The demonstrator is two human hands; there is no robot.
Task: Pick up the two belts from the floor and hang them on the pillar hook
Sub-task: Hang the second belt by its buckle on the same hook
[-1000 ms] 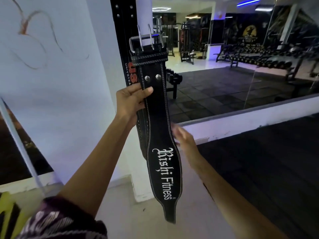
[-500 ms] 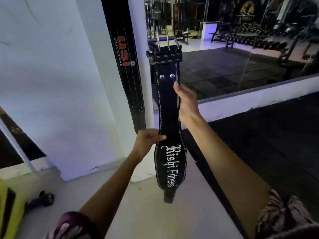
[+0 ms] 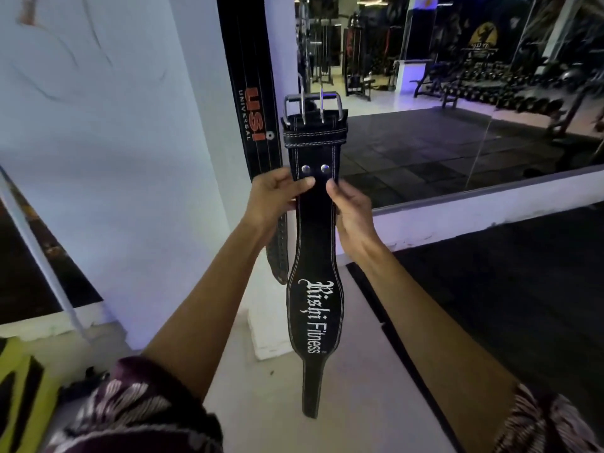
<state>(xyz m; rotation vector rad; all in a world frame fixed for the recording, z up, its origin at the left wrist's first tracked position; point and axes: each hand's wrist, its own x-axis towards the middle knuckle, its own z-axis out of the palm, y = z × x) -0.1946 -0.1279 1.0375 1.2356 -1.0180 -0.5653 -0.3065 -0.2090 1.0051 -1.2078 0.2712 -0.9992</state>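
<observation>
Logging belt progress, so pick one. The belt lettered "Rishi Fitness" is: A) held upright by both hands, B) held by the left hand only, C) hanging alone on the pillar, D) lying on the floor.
A: the left hand and right hand both pinch the Rishi Fitness belt just below its rivets.

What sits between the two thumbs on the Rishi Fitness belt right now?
In the head view, only a bare strip of the Rishi Fitness belt lies between left hand and right hand; the rivets sit just above.
</observation>
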